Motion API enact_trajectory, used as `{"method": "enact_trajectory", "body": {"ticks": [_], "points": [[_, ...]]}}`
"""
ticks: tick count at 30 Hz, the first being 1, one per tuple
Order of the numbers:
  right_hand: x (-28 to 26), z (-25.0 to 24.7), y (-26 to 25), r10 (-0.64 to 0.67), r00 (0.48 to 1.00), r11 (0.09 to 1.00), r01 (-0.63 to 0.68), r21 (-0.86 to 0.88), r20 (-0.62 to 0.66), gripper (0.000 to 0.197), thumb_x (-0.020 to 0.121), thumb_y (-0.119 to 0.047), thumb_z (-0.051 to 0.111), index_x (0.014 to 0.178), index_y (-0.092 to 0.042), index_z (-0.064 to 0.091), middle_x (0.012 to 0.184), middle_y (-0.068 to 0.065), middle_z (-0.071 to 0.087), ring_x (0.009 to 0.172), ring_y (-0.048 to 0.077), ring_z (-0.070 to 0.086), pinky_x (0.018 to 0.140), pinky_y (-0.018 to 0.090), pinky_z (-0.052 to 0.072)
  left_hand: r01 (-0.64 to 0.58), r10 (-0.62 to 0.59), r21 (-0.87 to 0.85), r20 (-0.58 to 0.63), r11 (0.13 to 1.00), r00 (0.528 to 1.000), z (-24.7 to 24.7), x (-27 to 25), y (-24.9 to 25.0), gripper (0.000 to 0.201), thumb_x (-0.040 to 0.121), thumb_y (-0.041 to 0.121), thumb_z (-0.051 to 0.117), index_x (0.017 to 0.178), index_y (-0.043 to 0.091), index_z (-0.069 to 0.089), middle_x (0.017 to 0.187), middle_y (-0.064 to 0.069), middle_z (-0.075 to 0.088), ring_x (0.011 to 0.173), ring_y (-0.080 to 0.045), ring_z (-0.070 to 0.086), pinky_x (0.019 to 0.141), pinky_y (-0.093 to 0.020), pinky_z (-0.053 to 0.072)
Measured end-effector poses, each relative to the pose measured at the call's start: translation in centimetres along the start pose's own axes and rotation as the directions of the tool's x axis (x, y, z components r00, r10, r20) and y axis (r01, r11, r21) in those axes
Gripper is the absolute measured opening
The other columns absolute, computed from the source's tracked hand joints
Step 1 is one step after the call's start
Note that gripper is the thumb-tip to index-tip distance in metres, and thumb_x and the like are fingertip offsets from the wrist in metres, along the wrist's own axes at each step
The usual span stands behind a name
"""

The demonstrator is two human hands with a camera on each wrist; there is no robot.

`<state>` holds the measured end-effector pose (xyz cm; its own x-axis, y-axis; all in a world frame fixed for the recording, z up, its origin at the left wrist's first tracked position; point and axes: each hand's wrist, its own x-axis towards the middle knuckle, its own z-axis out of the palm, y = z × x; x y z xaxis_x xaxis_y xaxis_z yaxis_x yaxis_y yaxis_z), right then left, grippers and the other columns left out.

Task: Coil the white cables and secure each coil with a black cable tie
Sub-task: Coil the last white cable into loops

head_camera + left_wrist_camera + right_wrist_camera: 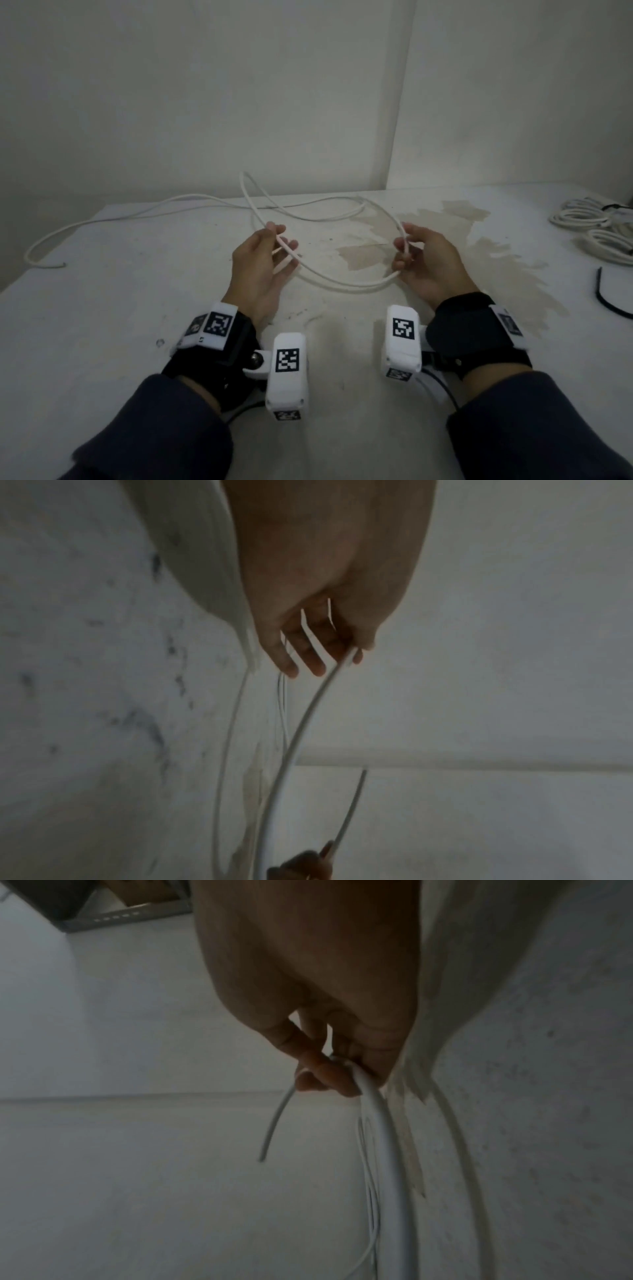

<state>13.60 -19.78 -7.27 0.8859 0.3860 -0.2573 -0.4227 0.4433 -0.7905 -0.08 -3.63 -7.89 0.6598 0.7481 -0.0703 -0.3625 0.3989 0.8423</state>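
A: White cable (342, 283), one item: where is it?

B: Looped above the middle of the tabletop (102, 308), strung between both hands; its long tail runs over the tabletop to the left edge.

A: Left hand (263, 260)?

B: Thumb and forefinger pinch the cable, other fingers (287, 666) spread loosely.

A: Right hand (424, 263)?

B: Fingers curled round the gathered turns; in the right wrist view a short free end sticks out past the grip.

A: Other stock?

B: Coiled white cables (596, 229) at the right edge; a black cable tie (608, 301) lies loose just nearer along that edge. Brown stain (445, 246) right of centre.
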Motion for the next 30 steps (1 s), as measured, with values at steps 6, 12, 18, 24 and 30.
{"method": "enact_trajectory", "body": {"ticks": [6, 12, 18, 24, 30], "points": [[-1.5, 1.6, 0.5, -0.239, 0.938, 0.755, 0.343, -0.559, 0.252, 0.036, 0.072, -0.012, 0.079, 0.055, -0.018, 0.047, 0.057, -0.002, 0.045, 0.042, 0.005, 0.036, 0.043, 0.019, 0.028, -0.067, -0.029, 0.333, 0.275, 0.940, 0.961, 2.6, -0.7, -0.5, 0.029, 0.102, 0.029, 0.040, 0.092, 0.010, 0.059, 0.070, 0.000, 0.041, 0.040, -0.006, 0.027, 0.037, -0.017, 0.026], [-2.4, 2.4, 0.7, -0.337, 0.885, 0.686, 0.464, -0.560, 0.321, 0.029, 0.066, 0.007, 0.071, 0.058, -0.013, 0.052, 0.067, 0.006, 0.054, 0.063, 0.013, 0.049, 0.052, 0.014, 0.037, -0.140, -0.173, 0.541, 0.486, 0.829, 0.857, 2.3, -1.3, -0.8, 0.020, 0.095, 0.006, 0.055, 0.106, -0.008, 0.064, 0.045, 0.010, 0.043, 0.038, -0.004, 0.027, 0.038, -0.016, 0.025], [-2.5, 2.4, 1.0, -0.335, 0.870, 0.746, 0.480, -0.462, 0.362, 0.028, 0.068, 0.002, 0.080, 0.082, -0.013, 0.061, 0.074, 0.014, 0.061, 0.070, 0.021, 0.057, 0.068, 0.029, 0.048, -0.034, -0.229, 0.439, 0.532, 0.898, 0.815, 1.5, -0.8, -0.9, 0.018, 0.095, 0.002, 0.050, 0.099, 0.000, 0.067, 0.056, 0.007, 0.059, 0.038, -0.002, 0.026, 0.037, -0.013, 0.022], [-2.7, 2.6, 1.3, -0.077, 0.937, 0.760, 0.276, -0.589, 0.340, 0.044, 0.072, -0.025, 0.082, 0.109, -0.016, 0.061, 0.094, 0.006, 0.073, 0.078, 0.018, 0.071, 0.070, 0.028, 0.055, 0.086, -0.170, 0.188, 0.491, 0.978, 0.855, 1.2, -0.5, -1.1, 0.021, 0.096, 0.001, 0.042, 0.096, 0.003, 0.064, 0.052, 0.004, 0.040, 0.035, 0.000, 0.026, 0.037, -0.012, 0.020], [-3.4, 2.3, 1.4, 0.048, 0.904, 0.779, 0.233, -0.582, 0.425, 0.060, 0.068, 0.001, 0.081, 0.119, -0.015, 0.052, 0.080, 0.014, 0.072, 0.079, 0.029, 0.072, 0.084, 0.044, 0.053, 0.150, -0.158, 0.053, 0.420, 0.987, 0.893, 1.6, -0.6, -1.4, 0.017, 0.097, 0.002, 0.042, 0.098, 0.005, 0.059, 0.052, 0.005, 0.047, 0.036, -0.001, 0.029, 0.038, -0.012, 0.021]]}}
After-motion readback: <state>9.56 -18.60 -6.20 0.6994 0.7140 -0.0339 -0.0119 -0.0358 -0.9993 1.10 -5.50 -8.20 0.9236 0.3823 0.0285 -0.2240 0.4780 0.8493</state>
